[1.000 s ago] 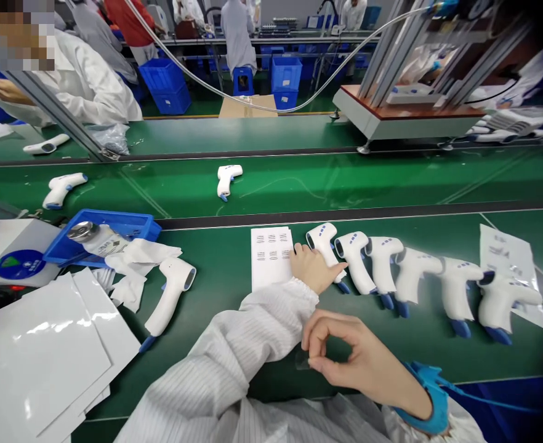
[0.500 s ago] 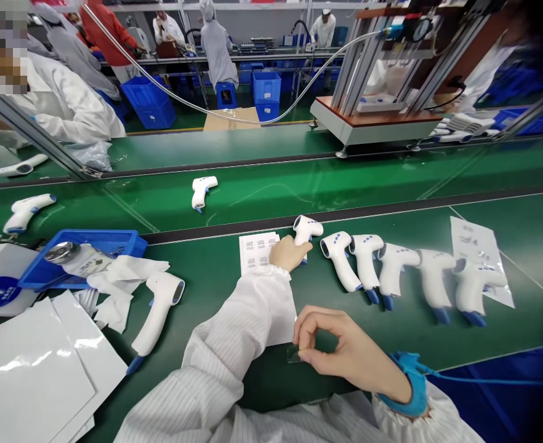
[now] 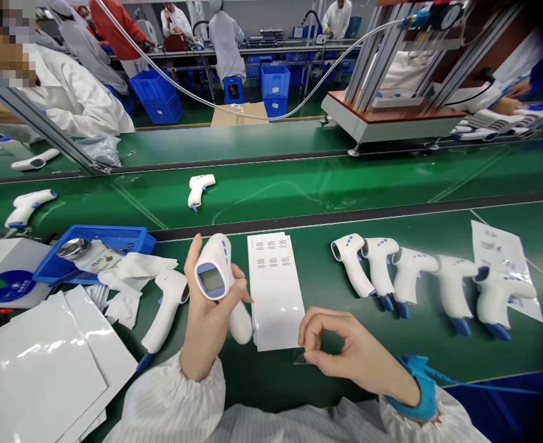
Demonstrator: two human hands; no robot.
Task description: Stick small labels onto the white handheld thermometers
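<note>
My left hand [image 3: 211, 314] is wrapped round a white thermometer gun [image 3: 218, 258], its small grey screen turned toward me. To the right, my right hand [image 3: 345, 347] pinches a small clear film [image 3: 301, 357] between thumb and forefinger; a blue band circles that wrist. Between the hands lies a white label sheet [image 3: 277, 301] with small printed marks near its top. A row of several white thermometer guns [image 3: 354, 264] with blue ends rests on the green table at the right. Another gun [image 3: 163, 311] lies just left of my left hand.
A blue tray [image 3: 137, 241] holds a metal-lidded bottle, with crumpled paper beside it. White sheets [image 3: 36, 369] cover the lower left. Beyond, a green belt [image 3: 281, 184] carries guns. A press machine [image 3: 401, 126] stands behind; people work further back.
My left hand has taken the thermometer gun from behind the label sheet and brought it nearer, up and to the left. My right hand keeps its pinch. The view has shifted slightly.
</note>
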